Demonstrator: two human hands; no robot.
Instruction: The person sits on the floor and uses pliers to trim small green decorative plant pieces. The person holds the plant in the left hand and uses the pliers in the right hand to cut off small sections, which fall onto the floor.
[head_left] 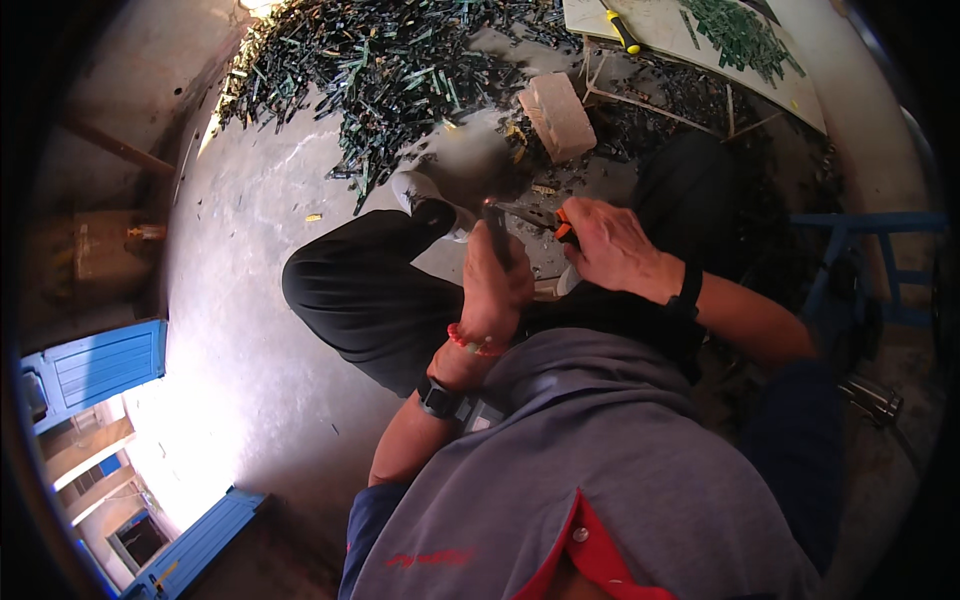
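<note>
My left hand (487,285) is closed round a narrow dark strip (499,236) that stands up past the thumb. A small reddish glint shows at the strip's far end. In my right hand (618,246) is a pair of pliers (535,214) with orange-and-black grips, its metal jaws pointing left. The jaw tips reach the top of the strip; whether they grip it I cannot tell. Both hands are close together above my lap, between my bent knees.
A large heap of dark green and black strips (400,75) covers the floor ahead. A brick-like block (558,116) sits beyond my hands. On a pale board (655,50) at the far right lie green strips (740,38) and a yellow-handled tool (624,34). A blue metal frame (860,225) stands right.
</note>
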